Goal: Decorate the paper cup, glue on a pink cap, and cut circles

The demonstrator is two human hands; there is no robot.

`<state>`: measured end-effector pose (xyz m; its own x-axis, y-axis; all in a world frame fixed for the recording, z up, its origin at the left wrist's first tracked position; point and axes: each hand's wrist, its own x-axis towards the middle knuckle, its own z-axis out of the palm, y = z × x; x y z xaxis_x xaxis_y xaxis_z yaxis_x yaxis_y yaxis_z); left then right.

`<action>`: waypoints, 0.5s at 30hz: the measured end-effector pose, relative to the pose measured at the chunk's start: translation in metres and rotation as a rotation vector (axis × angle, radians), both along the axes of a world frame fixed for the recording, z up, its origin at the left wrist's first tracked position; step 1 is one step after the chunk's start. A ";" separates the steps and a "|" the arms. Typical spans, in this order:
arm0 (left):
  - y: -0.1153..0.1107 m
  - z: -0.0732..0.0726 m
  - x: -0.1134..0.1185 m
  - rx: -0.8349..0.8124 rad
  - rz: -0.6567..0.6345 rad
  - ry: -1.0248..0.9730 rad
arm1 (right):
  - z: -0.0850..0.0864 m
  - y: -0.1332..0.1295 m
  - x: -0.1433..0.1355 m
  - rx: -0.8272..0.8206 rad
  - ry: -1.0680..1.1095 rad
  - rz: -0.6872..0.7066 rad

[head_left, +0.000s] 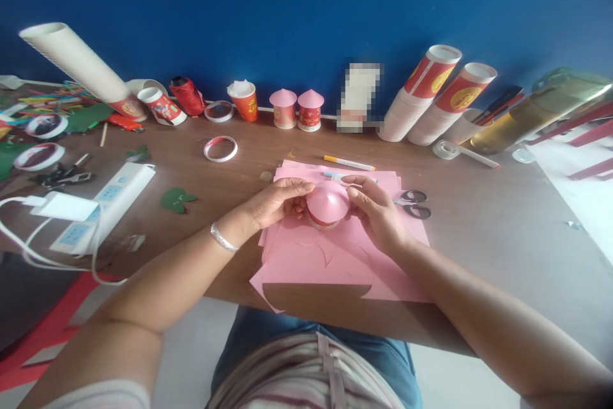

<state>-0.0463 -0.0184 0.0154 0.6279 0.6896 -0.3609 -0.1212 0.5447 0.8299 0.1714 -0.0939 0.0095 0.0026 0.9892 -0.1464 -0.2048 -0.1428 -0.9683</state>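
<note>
Both grips are closed: left hand [286, 198] and right hand [376, 206] pinch opposite edges of a pink cone [329, 201] atop a red cup [318, 220], over pink paper [311, 262] on the counter [258, 157]. Far left of them, an orange-red cup [246, 106] holds white paper [241, 88]; far right, a pale cup [464, 127] holds dark items [502, 104].

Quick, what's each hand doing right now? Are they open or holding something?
Left hand: closed, holding the pink cone by its left edge.
Right hand: closed, pinching its right edge.
</note>
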 end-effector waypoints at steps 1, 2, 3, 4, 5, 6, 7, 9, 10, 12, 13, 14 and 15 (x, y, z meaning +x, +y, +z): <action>0.000 0.000 0.001 -0.002 0.004 0.004 | 0.001 0.001 0.000 0.004 0.007 0.003; -0.001 0.001 0.001 -0.003 0.008 0.006 | 0.002 0.001 0.000 0.006 0.011 0.006; -0.001 0.002 0.002 -0.001 0.008 0.008 | 0.003 0.001 0.000 0.004 0.012 0.009; -0.001 0.002 0.003 0.004 0.007 0.011 | 0.003 0.002 0.000 0.000 0.013 0.013; -0.002 0.003 0.003 0.009 0.005 0.013 | 0.004 0.002 0.000 -0.004 0.017 0.018; -0.002 0.004 0.003 0.014 0.004 0.016 | 0.004 0.002 0.000 -0.005 0.021 0.023; -0.002 0.004 0.003 0.018 0.004 0.017 | 0.004 0.002 0.000 -0.002 0.026 0.028; -0.003 0.005 0.003 0.022 0.005 0.012 | 0.004 0.003 0.001 0.012 0.033 0.038; -0.003 0.005 0.003 0.021 0.003 0.009 | 0.003 0.003 0.001 0.016 0.036 0.042; -0.003 0.005 0.003 0.019 -0.002 0.004 | 0.003 0.004 0.002 0.010 0.047 0.048; -0.003 0.004 0.003 0.019 -0.005 0.003 | 0.003 0.004 0.002 0.001 0.057 0.051; -0.003 0.004 0.004 0.021 -0.007 0.004 | 0.002 0.004 0.002 -0.008 0.067 0.053; -0.003 0.003 0.004 0.024 -0.008 0.006 | 0.002 0.004 0.002 -0.014 0.073 0.056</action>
<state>-0.0425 -0.0217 0.0184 0.6314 0.6932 -0.3477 -0.1122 0.5253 0.8435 0.1733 -0.0899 0.0117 -0.0634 0.9853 -0.1584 -0.2659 -0.1696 -0.9490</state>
